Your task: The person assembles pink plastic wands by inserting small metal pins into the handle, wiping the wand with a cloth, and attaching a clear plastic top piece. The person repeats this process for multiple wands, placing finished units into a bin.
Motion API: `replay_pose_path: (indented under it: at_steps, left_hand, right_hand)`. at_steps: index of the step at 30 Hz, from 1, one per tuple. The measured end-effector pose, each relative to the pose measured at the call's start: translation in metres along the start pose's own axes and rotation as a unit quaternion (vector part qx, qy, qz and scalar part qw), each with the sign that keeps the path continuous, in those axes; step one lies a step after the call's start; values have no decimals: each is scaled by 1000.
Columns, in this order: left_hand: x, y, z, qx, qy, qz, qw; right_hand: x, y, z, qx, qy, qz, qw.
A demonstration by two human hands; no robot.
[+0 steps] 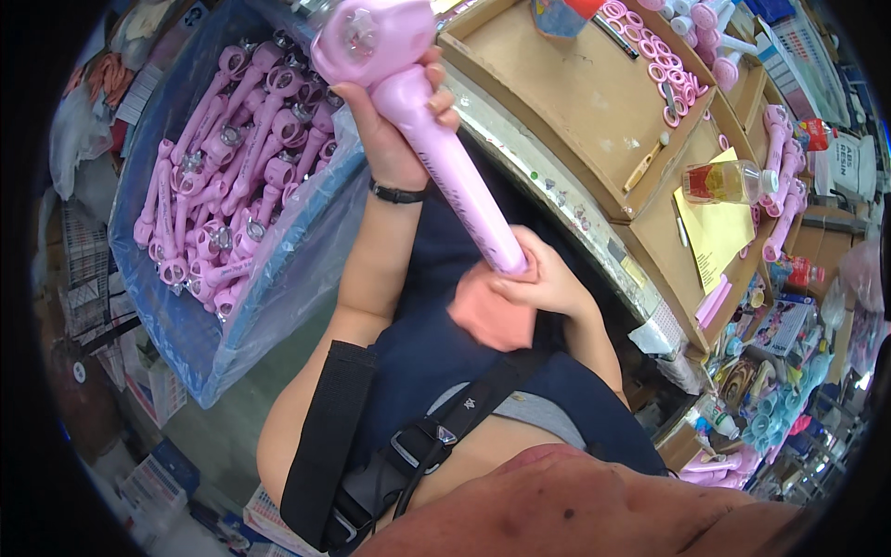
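A pink plastic toy wand [453, 176] with a wide head and a clear round part in it lies slantwise across my front, head up and to the left. My left hand [388, 139] is closed around it just below the head. At the lower end of the handle, my right hand [557, 278] is closed on a salmon-coloured cloth [492, 316] that wraps the handle's tip. Dark slanting lettering runs along the handle. The cloth's loose part hangs below the right hand and is slightly blurred.
A blue crate lined with clear plastic [237, 357] at the left holds many similar pink wands [232, 158]. The worktable to the right bears a cardboard tray [548, 102], pink rings [659, 70], a brush [642, 167], a clear bottle [724, 183] and yellow paper [715, 246].
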State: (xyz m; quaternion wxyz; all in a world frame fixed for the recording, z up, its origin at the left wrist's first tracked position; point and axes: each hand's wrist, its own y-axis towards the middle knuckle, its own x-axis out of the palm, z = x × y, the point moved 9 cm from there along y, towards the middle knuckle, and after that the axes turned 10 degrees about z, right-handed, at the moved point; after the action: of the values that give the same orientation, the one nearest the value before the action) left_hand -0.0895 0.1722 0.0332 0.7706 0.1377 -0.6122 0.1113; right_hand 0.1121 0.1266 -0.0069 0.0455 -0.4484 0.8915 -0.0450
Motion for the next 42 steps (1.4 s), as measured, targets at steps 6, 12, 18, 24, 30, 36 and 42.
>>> replay_pose_path:
  at_steps: [6,12,18,24,30,36,42]
  left_hand:
    - [3,4,21,36,-53,-74,995]
    - [-1,13,44,117,27,32,992]
    - [14,13,74,105,73,24,991]
    - [3,-10,33,-11,355,62,933]
    - [17,-55,-79,-208,419,71,881]
    - [25,-54,-84,-148,515,34,844]
    - [31,-45,-59,82,686,15,722]
  right_hand:
    - [13,-5,48,219,246,122,936]
    - [49,-10,42,287,654,49,698]
    - [-6,1,3,137,691,10,709]
    - [-57,-3,14,65,495,246,831]
    - [-57,18,-36,-97,78,434,892]
    - [-74,35,-88,-276,116,466,833]
    - [-55,27,-107,-290,-96,540,784]
